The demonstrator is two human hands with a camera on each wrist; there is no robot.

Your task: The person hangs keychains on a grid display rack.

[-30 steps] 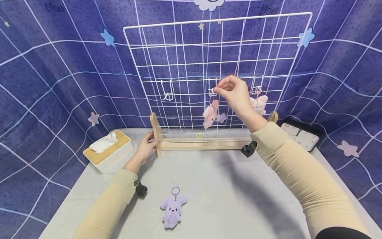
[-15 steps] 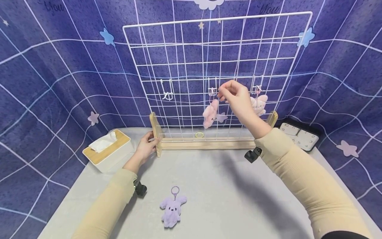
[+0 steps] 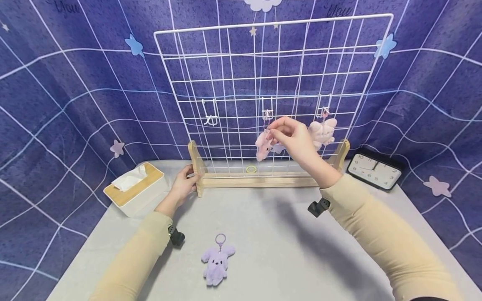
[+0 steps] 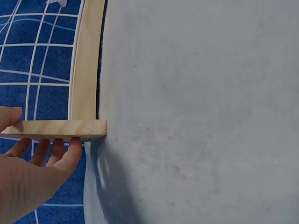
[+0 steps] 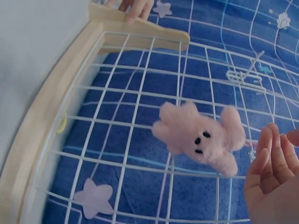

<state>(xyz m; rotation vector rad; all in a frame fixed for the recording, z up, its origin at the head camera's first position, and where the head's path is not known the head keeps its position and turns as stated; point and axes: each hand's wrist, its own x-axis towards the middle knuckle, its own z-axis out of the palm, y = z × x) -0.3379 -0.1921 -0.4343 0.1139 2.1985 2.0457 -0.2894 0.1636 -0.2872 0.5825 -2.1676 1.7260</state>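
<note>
My left hand (image 3: 183,184) grips the wooden side foot (image 4: 60,128) of a white wire grid rack, thumb on one face and fingers on the other. A pink plush keychain (image 5: 205,135) hangs by its bead chain from the rack's middle hook (image 3: 267,114). My right hand (image 3: 295,138) is right beside the top of this plush, overlapping it in the head view. In the right wrist view its loosely bent fingers are apart from the plush's body. A paler pink plush (image 3: 321,131) hangs from the right hook, partly behind my right hand.
A purple plush keychain (image 3: 216,265) with a ring lies on the table (image 3: 271,251). The left hook (image 3: 212,120) bears no plush. A tissue box (image 3: 150,177) stands at the left and a clock (image 3: 376,169) at the right. A yellow ring (image 3: 251,169) shows behind the grid.
My right hand has come away from the middle hook and moved down beside the pink plush, which stays hanging. My left hand keeps its grip on the wooden foot.
</note>
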